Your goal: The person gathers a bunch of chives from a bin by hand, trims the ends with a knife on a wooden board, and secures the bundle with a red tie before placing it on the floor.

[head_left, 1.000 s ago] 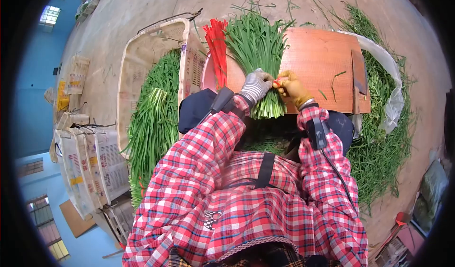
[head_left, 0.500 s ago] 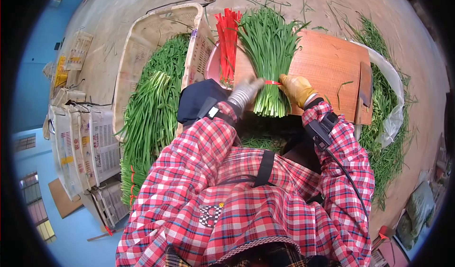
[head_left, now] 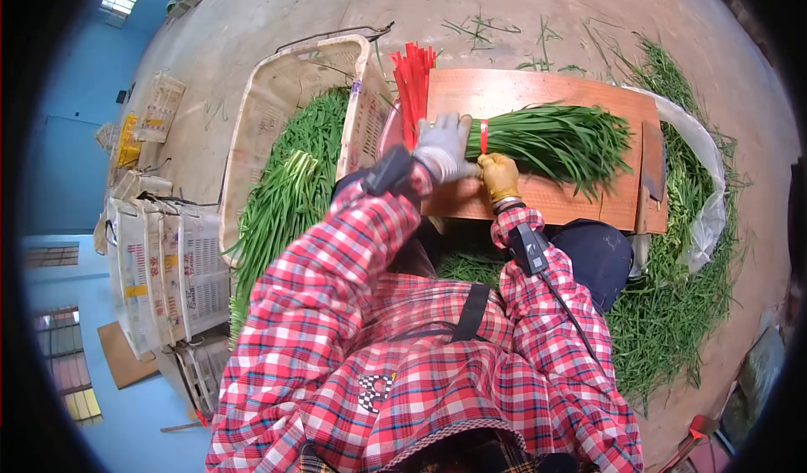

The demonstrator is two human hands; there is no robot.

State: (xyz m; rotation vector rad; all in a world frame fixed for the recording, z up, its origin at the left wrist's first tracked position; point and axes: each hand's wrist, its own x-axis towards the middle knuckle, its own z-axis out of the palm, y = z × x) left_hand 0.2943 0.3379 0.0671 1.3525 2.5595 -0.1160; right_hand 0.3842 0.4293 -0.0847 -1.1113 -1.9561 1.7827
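Note:
A bunch of chives (head_left: 559, 141) lies sideways on the wooden board (head_left: 471, 86), its leaves pointing right. Round its stems, near the cut ends, runs a red band (head_left: 483, 137). My left hand (head_left: 444, 145), in a grey glove, rests with fingers stretched out against the stem end and hides most of it. Just below the band, my right hand (head_left: 500, 176) in a yellow glove is closed at the bunch's near edge. Whether its fingertips pinch the band or the stems is hidden.
Red strips (head_left: 413, 78) stand left of the board. A plastic crate (head_left: 244, 149) holds more chives (head_left: 282, 196). On the board's right edge lies a dark blade (head_left: 652, 160). Loose green leaves (head_left: 664, 330) and a clear plastic sheet (head_left: 710, 196) are on the right.
The bunch has turned from pointing away from me to lying sideways, leaves to the right. My left hand has opened against the stem end; my right hand has moved slightly left and nearer.

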